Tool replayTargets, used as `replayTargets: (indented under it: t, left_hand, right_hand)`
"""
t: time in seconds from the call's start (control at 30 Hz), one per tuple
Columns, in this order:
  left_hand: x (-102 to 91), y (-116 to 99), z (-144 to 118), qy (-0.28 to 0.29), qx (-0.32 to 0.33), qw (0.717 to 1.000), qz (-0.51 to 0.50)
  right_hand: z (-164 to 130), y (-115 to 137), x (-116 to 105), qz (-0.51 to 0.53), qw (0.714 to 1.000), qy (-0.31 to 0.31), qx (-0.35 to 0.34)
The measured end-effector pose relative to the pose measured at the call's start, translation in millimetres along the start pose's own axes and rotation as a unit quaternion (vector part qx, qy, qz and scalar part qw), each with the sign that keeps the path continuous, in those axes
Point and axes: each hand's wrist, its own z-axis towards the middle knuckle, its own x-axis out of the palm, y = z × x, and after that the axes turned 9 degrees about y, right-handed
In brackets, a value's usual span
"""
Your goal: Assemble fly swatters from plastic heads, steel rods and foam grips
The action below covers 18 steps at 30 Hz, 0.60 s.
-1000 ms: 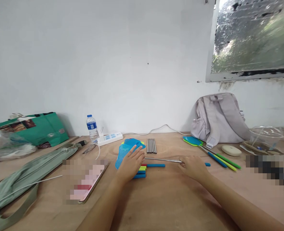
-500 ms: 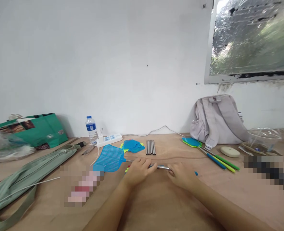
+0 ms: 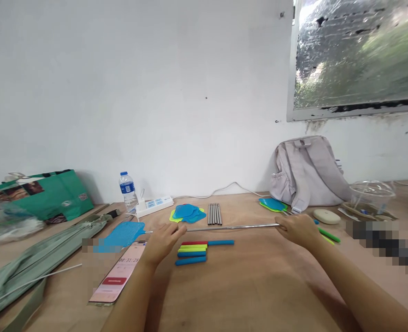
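Writing: phone screen [image 3: 119, 272] shows "00:31:28"; bottle [image 3: 127, 188] label too small to read.
Swatter [image 3: 125, 232]: blue plastic mesh on a thin shiny metal rod [image 3: 231, 227], low over the wooden table [image 3: 245, 286].
Left hand [image 3: 162, 240]: pinching the rod near the mesh.
Right hand [image 3: 298, 228]: closed around the rod's far end.
Nearby: smooth coloured grips [image 3: 193, 251], short metal tubes [image 3: 214, 214].

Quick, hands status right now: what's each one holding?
Left hand: closed on the metal rod near the blue swatter head.
Right hand: grip closed on the rod's other end.
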Motion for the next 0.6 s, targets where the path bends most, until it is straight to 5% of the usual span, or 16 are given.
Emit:
replayTargets:
  t: [0.27, 0.6]
  left_hand:
    - [-2.9, 1, 2, 0.017, 0.005, 1.0, -0.008]
    - [2.9, 8, -16, 0.064, -0.022, 0.996, -0.055]
  right_hand:
    - [-16, -44, 21, -0.043, 0.994, -0.095, -0.029]
    - [-37, -81, 23, -0.064, 0.997, -0.051, -0.007]
